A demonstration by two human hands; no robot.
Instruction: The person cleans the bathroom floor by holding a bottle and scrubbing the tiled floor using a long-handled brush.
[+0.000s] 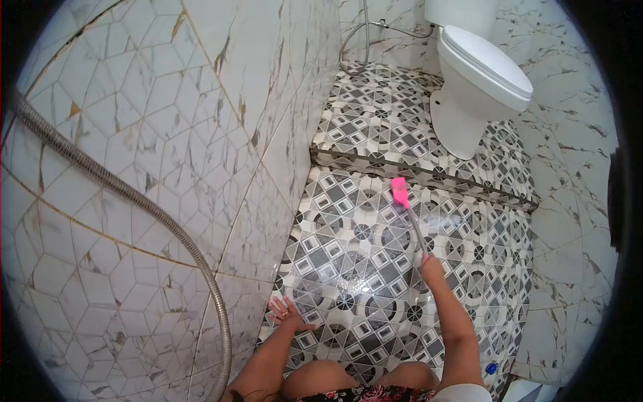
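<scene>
A long-handled brush with a pink head (400, 192) lies against the wet patterned floor (362, 268), its head close to the foot of the step. Wrapped round the grey handle (416, 231) is my right hand (429, 266), at the end nearer me. My left hand (288, 315) is open, with fingers spread, low at the left beside the tiled wall; it holds nothing and seems to rest on the floor or the wall's base. A ring shows on one finger. The bristles under the pink head are hidden.
A low step (429, 173) crosses the floor ahead, with a white toilet (469, 94) on it. A metal shower hose (161, 218) hangs along the left wall (134, 167). Another thin hose (345, 50) loops at the back. A small blue object (491, 368) sits at lower right.
</scene>
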